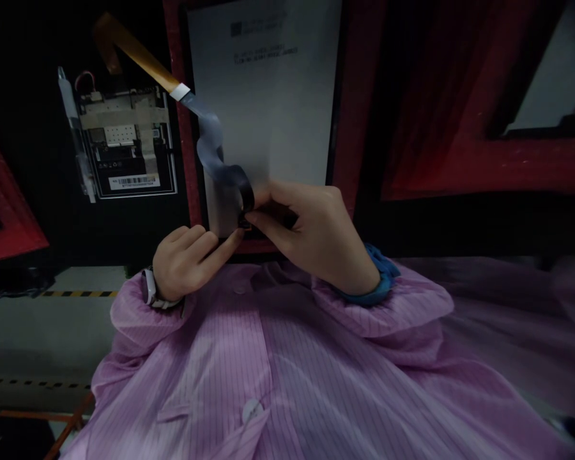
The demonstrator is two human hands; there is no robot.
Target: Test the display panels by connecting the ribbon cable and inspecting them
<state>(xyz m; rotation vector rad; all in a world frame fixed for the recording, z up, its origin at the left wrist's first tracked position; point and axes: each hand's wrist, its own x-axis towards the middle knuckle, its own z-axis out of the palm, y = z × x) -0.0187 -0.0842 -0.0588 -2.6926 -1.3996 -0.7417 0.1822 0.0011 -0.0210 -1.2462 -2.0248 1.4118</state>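
Note:
My right hand (311, 233) pinches the dark end of a thin flexible strip (213, 144) between thumb and forefinger. The strip curls up and left to an orange ribbon cable (134, 51). That ribbon runs to an open circuit-board module (124, 140) with a barcode label. My left hand (186, 262) is curled, its forefinger stretched out and touching the lower edge of a grey flat panel (278, 115), just below the strip's end. The panel lies in a red tray (352, 96). Both sleeves are pink striped cloth.
A second red tray (483, 166) lies to the right and a third (4, 211) at the far left. The work surface is dark. Grey floor with a yellow-black stripe (76, 294) shows lower left. My left wrist wears a watch (149, 287), my right a blue cuff (381, 278).

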